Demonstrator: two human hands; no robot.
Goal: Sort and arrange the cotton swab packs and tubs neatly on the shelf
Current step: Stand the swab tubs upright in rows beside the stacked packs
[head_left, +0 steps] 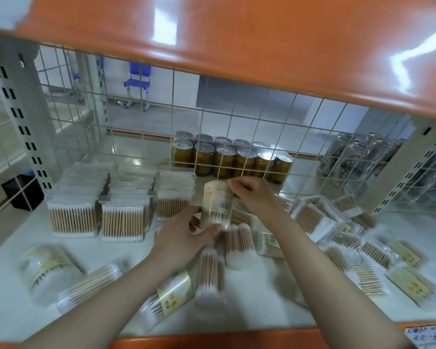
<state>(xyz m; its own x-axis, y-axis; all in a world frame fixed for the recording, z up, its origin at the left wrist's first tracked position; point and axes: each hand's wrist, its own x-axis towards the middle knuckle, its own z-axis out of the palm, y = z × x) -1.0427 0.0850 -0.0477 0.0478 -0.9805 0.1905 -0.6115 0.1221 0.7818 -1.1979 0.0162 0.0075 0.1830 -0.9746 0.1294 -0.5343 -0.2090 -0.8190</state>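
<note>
Both hands hold one clear cotton swab tub (217,204) upright above the middle of the white shelf (257,293). My left hand (186,235) grips its lower end from below. My right hand (252,195) pinches its top end. Three neat rows of flat swab packs (121,217) stand at the back left. Several tubs (48,270) lie on their sides at the front left and centre. A jumbled heap of packs (337,230) covers the right side.
An orange shelf (237,41) hangs low overhead. A wire grid (237,137) closes the back; behind it stand golden cans (232,157) and wrapped drink cans (355,157). Slotted uprights (23,127) flank the bay. An orange front lip carries a price tag (425,336).
</note>
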